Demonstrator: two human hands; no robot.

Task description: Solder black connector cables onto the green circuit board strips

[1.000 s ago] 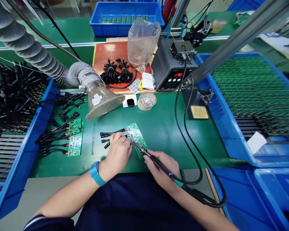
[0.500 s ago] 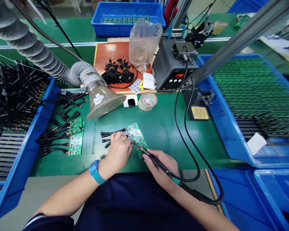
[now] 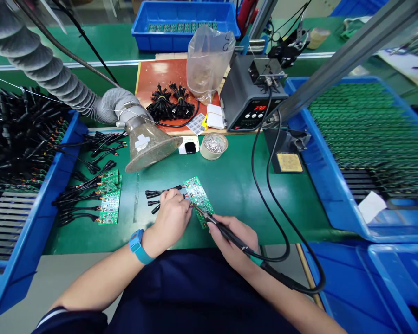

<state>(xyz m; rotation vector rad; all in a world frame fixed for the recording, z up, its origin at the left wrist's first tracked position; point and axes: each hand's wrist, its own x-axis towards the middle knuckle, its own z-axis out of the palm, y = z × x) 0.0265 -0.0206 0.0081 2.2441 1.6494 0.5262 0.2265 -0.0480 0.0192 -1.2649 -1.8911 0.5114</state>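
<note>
My right hand point(image 3: 235, 236) is closed round a soldering iron point(image 3: 226, 232), whose tip meets the left edge of a green circuit board panel point(image 3: 198, 191). My left hand point(image 3: 172, 215) is closed in a pinch at that same edge, on a black connector cable point(image 3: 155, 209) whose plug end sticks out from under the hand. Its pinched end is hidden by the fingers. Another black cable point(image 3: 163, 190) runs to the upper part of the panel. Over to the left lie more panels point(image 3: 109, 204) with black cables attached.
A fume extractor hood point(image 3: 149, 146) hangs over the bench, left of a solder-filled tape roll point(image 3: 213, 146). The soldering station point(image 3: 252, 99) and iron stand point(image 3: 287, 157) are at the back right. Blue bins point(image 3: 61, 171) of cables and blue bins point(image 3: 320, 185) of boards flank the bench.
Almost nothing differs. Both hands, the soldering iron and the panel keep practically the same positions.
</note>
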